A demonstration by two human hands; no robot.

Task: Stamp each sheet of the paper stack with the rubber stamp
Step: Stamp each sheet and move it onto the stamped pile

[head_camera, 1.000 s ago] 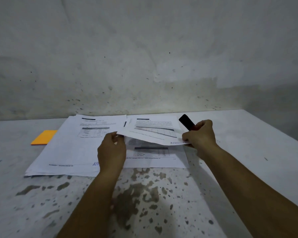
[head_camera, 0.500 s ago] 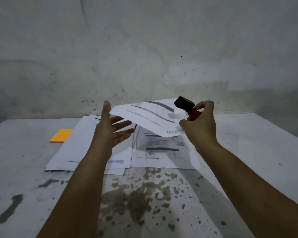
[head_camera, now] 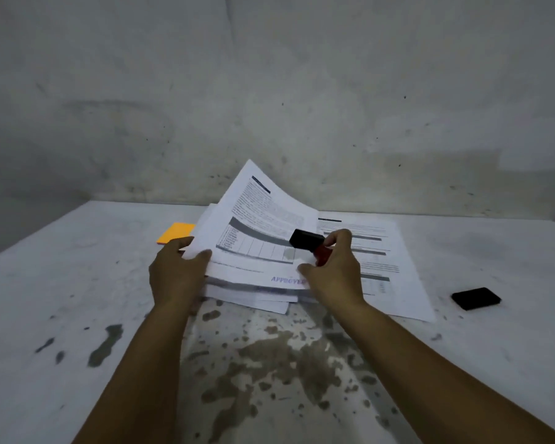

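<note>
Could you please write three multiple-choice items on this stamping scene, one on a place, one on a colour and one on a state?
1. Where does the orange pad lie?
A. left of the papers
B. right of the papers
C. on top of the papers

2. What colour is the stamped word on the held sheet?
A. green
B. blue-purple
C. orange

3. How is the held sheet?
A. lying flat
B. crumpled into a ball
C. lifted and curved

Key: 1 A, it lies beyond the left hand. 2 B, the ink beside the right hand, which holds the stamp, reads blue-purple. 3 C, its far edge stands above the pile.
</note>
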